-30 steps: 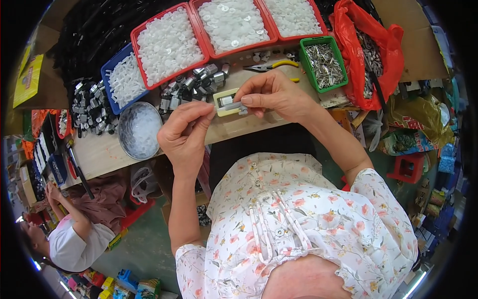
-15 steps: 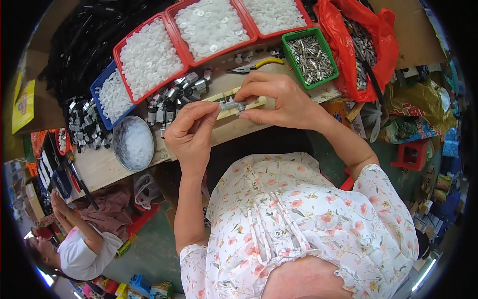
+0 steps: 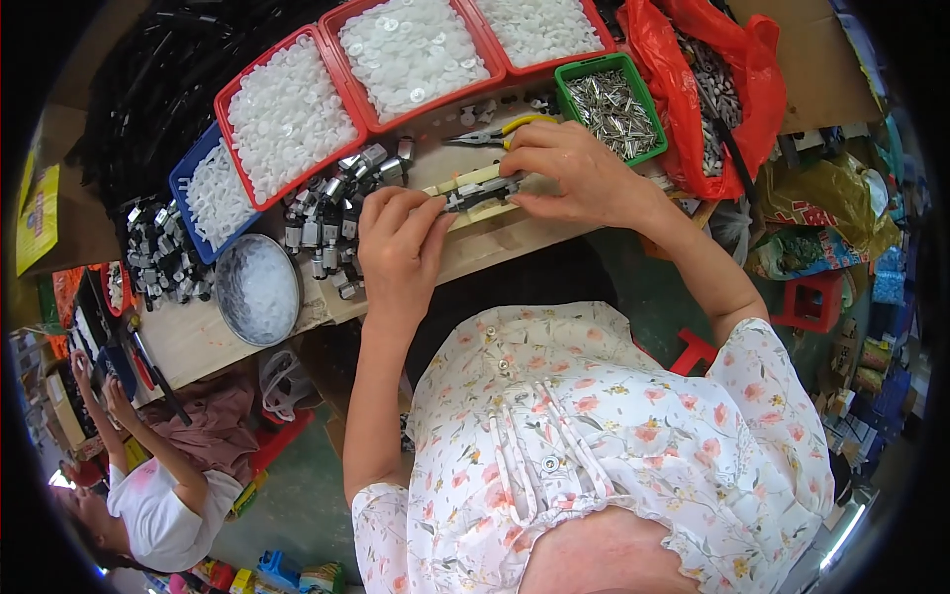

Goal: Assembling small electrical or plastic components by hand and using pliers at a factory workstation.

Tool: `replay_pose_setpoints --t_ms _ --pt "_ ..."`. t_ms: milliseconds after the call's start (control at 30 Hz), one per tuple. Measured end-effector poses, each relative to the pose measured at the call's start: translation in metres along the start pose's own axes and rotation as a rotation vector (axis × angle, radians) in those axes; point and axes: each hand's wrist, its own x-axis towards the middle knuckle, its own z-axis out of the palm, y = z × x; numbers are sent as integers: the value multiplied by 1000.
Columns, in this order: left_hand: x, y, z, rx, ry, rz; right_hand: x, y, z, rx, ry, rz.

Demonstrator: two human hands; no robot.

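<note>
A pale cream fixture (image 3: pixel 463 180) with long side rails lies at the table's front edge, between my hands. Along its middle sits a slim grey and black part (image 3: pixel 482 192), made up of small pieces. The fingertips of my left hand (image 3: pixel 401 243) are closed on the left end of this part. From the right, my right hand (image 3: pixel 584 180) pinches its other end between thumb and fingers. The fingers hide both ends of the part. Just beyond my right hand, yellow-handled pliers (image 3: pixel 485 137) lie on the table (image 3: pixel 198 342).
Red trays (image 3: pixel 368 117) of white plastic pieces line the back, beside a blue tray (image 3: pixel 178 193). A green tray (image 3: pixel 562 77) holds metal pins; a red bag (image 3: pixel 767 79) stands right. Metal-and-black fittings (image 3: pixel 322 223) and a round bowl (image 3: pixel 220 287) lie left. A co-worker (image 3: pixel 163 505) sits lower left.
The grey and black part has come down between the fixture's rails. My right hand has shifted slightly right and away from me. The co-worker's hands have moved apart.
</note>
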Motion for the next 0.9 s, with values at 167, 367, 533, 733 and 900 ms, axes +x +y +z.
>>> replay_pose_setpoints --t_ms 167,367,533,733,900 --pt "-3 -2 4 31 2 28 3 0 10 78 -44 6" --pt "6 -1 12 64 60 99 1 -4 21 188 -4 100" --pt "7 0 17 111 15 145 -9 -13 26 268 113 173" --pt "9 -4 21 137 10 161 -21 -12 46 403 282 268" --pt "10 -3 26 153 4 175 -25 -11 52 448 365 329"
